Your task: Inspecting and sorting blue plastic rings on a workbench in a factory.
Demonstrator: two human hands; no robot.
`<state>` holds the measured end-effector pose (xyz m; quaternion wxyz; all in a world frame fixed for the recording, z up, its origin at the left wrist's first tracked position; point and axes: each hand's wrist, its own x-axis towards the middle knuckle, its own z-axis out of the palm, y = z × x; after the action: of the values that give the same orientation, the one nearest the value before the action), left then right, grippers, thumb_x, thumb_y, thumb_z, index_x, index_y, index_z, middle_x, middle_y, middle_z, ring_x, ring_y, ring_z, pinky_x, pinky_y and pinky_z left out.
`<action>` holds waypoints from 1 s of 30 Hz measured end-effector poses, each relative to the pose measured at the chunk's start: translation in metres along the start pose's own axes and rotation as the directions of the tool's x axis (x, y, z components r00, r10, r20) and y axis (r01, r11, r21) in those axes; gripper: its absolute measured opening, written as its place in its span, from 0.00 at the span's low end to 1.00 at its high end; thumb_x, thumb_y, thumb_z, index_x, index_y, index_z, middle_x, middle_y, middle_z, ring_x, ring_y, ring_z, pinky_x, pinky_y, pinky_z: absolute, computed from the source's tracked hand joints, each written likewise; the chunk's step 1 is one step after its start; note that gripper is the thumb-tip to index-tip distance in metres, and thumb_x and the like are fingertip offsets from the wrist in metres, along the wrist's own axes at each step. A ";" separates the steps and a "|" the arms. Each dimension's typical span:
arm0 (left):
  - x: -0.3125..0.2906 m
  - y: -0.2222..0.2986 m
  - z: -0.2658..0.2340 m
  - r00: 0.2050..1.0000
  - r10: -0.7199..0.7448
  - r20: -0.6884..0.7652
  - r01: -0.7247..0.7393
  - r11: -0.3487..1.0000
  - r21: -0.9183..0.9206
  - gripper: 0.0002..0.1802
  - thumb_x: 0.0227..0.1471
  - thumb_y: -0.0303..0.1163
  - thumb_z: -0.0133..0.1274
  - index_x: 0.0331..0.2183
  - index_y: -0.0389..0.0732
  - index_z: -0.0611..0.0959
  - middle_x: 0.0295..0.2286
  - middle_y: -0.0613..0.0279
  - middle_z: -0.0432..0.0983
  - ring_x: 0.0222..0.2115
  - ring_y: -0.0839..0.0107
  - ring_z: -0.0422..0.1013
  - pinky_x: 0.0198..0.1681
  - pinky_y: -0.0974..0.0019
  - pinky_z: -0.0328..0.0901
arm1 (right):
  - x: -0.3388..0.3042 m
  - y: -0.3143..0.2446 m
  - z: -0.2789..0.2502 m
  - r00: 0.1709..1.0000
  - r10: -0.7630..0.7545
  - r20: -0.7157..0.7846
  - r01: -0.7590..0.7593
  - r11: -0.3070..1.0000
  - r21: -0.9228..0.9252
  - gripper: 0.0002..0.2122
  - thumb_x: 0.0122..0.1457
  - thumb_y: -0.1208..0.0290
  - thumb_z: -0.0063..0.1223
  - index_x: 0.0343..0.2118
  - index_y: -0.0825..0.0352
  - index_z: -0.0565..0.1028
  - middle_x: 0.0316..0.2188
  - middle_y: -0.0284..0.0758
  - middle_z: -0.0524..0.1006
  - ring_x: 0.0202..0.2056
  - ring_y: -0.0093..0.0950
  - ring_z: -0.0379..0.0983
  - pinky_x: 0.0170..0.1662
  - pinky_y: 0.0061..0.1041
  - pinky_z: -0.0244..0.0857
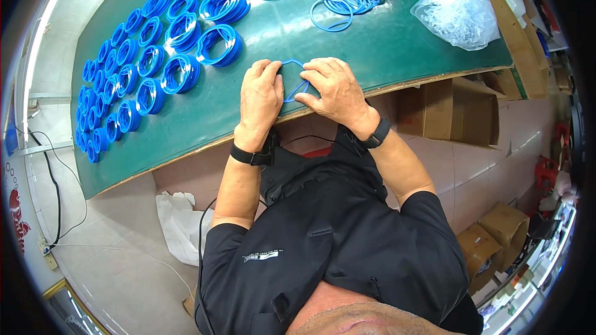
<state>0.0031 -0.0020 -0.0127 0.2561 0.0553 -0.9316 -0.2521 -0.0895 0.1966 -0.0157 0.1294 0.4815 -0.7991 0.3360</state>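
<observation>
At the table's near edge my two hands hold a thin blue ring [293, 61] between them, pulled out of round. My left hand [261, 96] is closed on its left side, the fingers curled and mostly hiding that part. On the other side my right hand [335, 90] pinches it between thumb and fingers. Neat bundles of blue rings [233, 43] lie in rows across the left of the green table [273, 31]. Farther off, ahead and slightly right, a looser pile of similar rings [334, 28] overlaps on the tabletop.
A clear plastic bag [458, 13] with pale contents I cannot make out lies at the table's right. Below that side stands an open cardboard box [459, 111]. More cardboard boxes [504, 229] sit on the floor at the lower right. A white bag [180, 223] lies at lower left.
</observation>
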 end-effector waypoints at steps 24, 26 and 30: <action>-0.046 0.014 -0.013 0.997 -0.068 0.032 0.066 0.995 0.072 0.46 0.45 0.48 0.79 0.61 0.38 0.83 0.60 0.56 0.78 0.63 0.52 0.70 0.65 0.47 0.61 | 0.036 -0.013 0.044 0.999 -0.051 -0.011 0.051 0.999 -0.005 0.10 0.58 0.71 0.69 0.44 0.62 0.86 0.46 0.33 0.83 0.51 0.37 0.79 0.56 0.40 0.70; -0.046 0.014 -0.014 0.997 -0.066 0.031 0.064 0.995 0.070 0.46 0.45 0.49 0.79 0.61 0.39 0.83 0.60 0.56 0.78 0.63 0.52 0.70 0.65 0.47 0.61 | 0.036 -0.013 0.045 0.999 -0.051 -0.014 0.051 0.999 -0.005 0.10 0.59 0.71 0.68 0.44 0.62 0.86 0.45 0.33 0.83 0.51 0.37 0.78 0.55 0.39 0.70; -0.047 0.013 -0.014 0.998 -0.057 0.017 0.055 0.996 0.075 0.46 0.44 0.48 0.79 0.61 0.39 0.83 0.60 0.56 0.78 0.63 0.52 0.70 0.65 0.48 0.61 | 0.037 -0.015 0.044 0.999 -0.030 -0.019 0.030 1.000 0.001 0.09 0.60 0.71 0.67 0.43 0.62 0.86 0.45 0.32 0.83 0.51 0.36 0.78 0.54 0.39 0.70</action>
<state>0.0509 0.0141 -0.0174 0.2376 0.0884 -0.9408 -0.2249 -0.0906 0.1378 -0.0225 0.1419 0.4903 -0.7903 0.3390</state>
